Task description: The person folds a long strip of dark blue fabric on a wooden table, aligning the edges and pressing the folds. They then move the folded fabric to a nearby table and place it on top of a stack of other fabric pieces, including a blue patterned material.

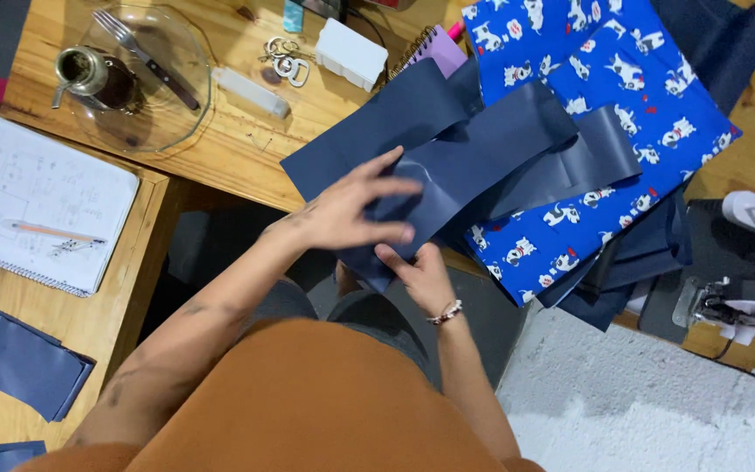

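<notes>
Desk [229,149]: pale wood, running across the top of the view, with a second lower section at the left.
Printed fabric [605,96]: bright blue with small white dogs, spread at the upper right, hanging over the desk edge on top of darker cloth.
Navy strips [482,149]: long, smooth, slightly shiny bands of dark blue material, overlapping one another – they lie partly on the printed fabric and partly on the bare wood, and their near end reaches both hands.
Notebook [37,205]: spiral-bound, open at the left, with a pencil lying on the page.
Loose strips [15,354]: more navy material at the lower left, well apart from the hands.
Glass plate [181,114]: clear and round, upper left, carrying a fork and a small metal cup.
Left hand [351,210]: palm down on the near end of the navy strips, fingers spread wide and pressing flat – not closed round anything.
Right hand [421,271]: below the left, a beaded bracelet at the wrist, fingers pinching the lower edge of the navy material from underneath.
White box [351,52]: small, near the top edge, just beside a bunch of metal rings.
</notes>
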